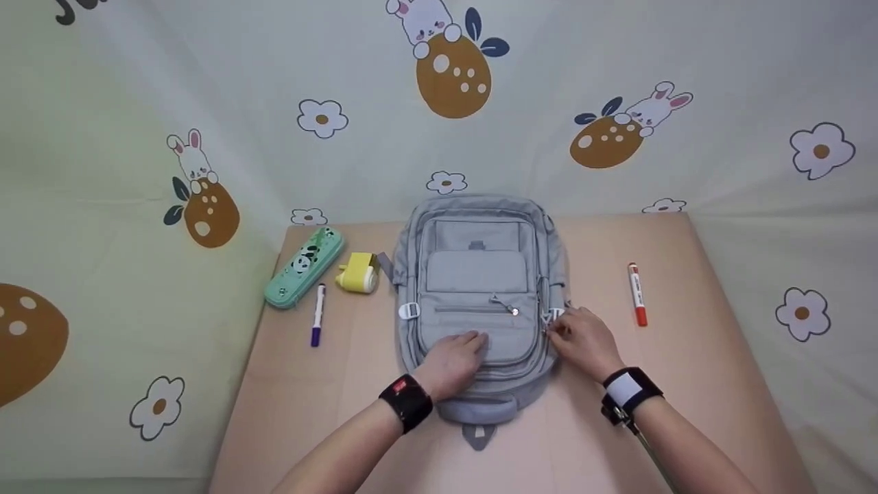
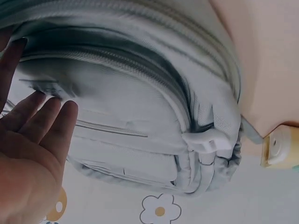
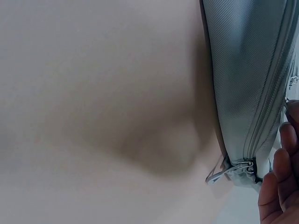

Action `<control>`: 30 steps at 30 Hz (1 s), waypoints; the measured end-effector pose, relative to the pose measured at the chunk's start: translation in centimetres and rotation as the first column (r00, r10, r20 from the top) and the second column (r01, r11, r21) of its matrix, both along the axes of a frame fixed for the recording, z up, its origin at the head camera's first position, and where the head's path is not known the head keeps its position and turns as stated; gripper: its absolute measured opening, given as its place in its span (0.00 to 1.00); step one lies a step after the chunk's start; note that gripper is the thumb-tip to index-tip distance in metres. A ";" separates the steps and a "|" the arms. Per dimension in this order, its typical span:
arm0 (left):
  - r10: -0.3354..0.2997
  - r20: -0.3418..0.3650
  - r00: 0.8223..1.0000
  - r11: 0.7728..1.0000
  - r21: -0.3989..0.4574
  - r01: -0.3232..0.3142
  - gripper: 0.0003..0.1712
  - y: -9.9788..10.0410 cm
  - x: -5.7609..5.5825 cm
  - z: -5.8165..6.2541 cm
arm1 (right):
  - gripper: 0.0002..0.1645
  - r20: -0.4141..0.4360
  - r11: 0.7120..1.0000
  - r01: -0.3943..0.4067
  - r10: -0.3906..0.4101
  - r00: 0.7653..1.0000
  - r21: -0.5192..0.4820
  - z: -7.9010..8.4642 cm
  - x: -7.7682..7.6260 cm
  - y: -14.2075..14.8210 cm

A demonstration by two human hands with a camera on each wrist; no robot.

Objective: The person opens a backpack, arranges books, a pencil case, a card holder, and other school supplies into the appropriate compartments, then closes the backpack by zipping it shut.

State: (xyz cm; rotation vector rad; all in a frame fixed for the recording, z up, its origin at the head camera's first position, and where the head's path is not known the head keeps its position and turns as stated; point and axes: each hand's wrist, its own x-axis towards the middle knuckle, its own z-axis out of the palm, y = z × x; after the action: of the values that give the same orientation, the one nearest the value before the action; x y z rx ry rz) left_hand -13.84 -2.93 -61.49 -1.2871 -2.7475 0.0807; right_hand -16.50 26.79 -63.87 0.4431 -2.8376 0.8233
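A grey backpack (image 1: 477, 271) lies on its back with its top handle (image 1: 478, 410) toward me. My left hand (image 1: 453, 363) rests on the front panel; its fingers are fairly straight in the left wrist view, beside a small dark label (image 2: 49, 87). At the bag's right edge, my right hand (image 1: 586, 343) pinches a zipper pull, mostly hidden by the fingertips. The right wrist view catches this right hand (image 3: 282, 172) at the frame's edge, near the side zipper (image 3: 264, 112). Another zipper pull (image 3: 229, 171) hangs at the bag's far end.
Left of the bag lie a green panda pencil case (image 1: 305, 267), a yellow and white gadget (image 1: 358, 273) and a purple-capped marker (image 1: 318, 315). A red-capped marker (image 1: 637, 295) is on the right. Patterned cloth (image 1: 384, 158) hangs around the table (image 1: 686, 384).
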 end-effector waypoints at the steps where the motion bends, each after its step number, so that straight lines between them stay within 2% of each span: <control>1: 0.004 0.012 1.000 1.000 0.005 -0.005 0.23 -0.1 0.0 -0.1 | 0.05 0.004 1.000 0.004 -0.004 1.000 0.001 0.0 0.1 0.0; 9: 0.033 0.104 0.994 0.999 0.033 -0.037 0.29 -0.3 -0.1 -0.4 | 0.04 0.018 0.999 0.030 -0.030 0.999 -0.009 0.0 0.9 -0.3; 16: 0.054 0.189 0.980 0.998 0.029 -0.061 0.28 -0.5 -0.2 -0.2 | 0.06 0.141 0.998 0.061 -0.055 0.989 -0.036 0.4 2.7 -1.0; 21: 0.062 0.215 0.975 0.997 0.034 -0.071 0.32 -0.5 -0.2 -0.2 | 0.06 0.240 0.995 0.082 -0.066 0.969 -0.058 0.8 3.9 -1.9; 30: 0.038 0.214 0.976 0.998 0.049 -0.049 0.32 -0.7 -0.2 -0.1 | 0.07 0.285 0.995 0.089 -0.070 0.956 -0.054 0.9 4.4 -2.6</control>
State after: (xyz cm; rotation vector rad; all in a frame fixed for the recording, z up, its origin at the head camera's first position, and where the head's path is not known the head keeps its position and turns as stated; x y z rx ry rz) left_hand -14.02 -3.59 -61.57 -1.2911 -2.9330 -0.1354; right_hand -12.11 24.16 -62.95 0.2148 -3.0494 1.0377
